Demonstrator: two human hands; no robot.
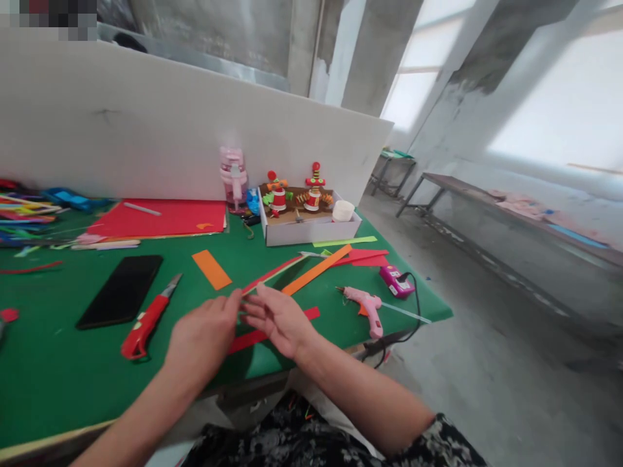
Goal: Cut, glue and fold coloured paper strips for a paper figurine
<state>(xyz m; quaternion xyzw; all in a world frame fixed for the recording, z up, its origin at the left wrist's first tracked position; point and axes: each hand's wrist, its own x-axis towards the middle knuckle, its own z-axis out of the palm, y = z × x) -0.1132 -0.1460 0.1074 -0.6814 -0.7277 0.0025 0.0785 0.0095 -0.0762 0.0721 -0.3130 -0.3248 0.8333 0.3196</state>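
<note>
Near the front edge of the green table, my left hand (204,334) has its fingers pinched at the near end of a thin red and yellow-green strip (275,271). My right hand (280,318) is just beside it, palm partly up, fingers curled toward the same end; whether it grips the strip is hard to tell. The strip slants away to the upper right. An orange strip (318,269) lies just beyond my right hand, and a red strip (250,340) passes under my hands. A short orange piece (212,270) lies past my left hand.
A red utility knife (148,324) and black phone (121,290) lie at left. Right of my hands are a pink glue gun (366,306) with a cord and a purple box (396,281). Behind stand a white box (311,232) with figures and a pink bottle (234,178).
</note>
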